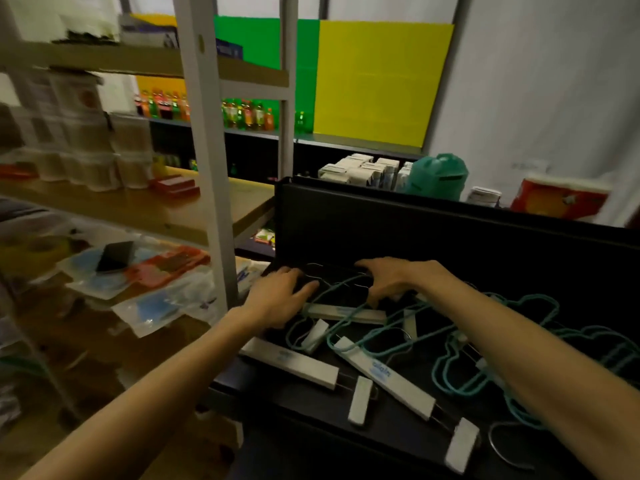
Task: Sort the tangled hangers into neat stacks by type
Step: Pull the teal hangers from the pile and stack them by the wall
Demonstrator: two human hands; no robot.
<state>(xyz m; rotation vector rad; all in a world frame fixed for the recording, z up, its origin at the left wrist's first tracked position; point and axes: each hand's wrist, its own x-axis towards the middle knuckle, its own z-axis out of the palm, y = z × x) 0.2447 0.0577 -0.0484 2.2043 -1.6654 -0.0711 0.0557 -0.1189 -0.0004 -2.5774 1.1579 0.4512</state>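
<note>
Forearms are seen reaching over a dark table (311,441) strewn with tangled hangers: teal wire hangers (460,362) interlocked with white-barred clip hangers (388,375). Left hand (277,299) is laid open on dark hangers (332,275) at the far edge; right hand (394,278) is spread, fingertips on teal wire. Light, springy, snag-prone; hooks should be gripped.

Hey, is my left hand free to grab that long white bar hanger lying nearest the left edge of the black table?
Probably yes. The left hand rests on dark hangers at the back, with no visible grip on any, and the long white bar hanger lies uncovered just below its wrist. Only its wire end nears a small white clip.
</note>
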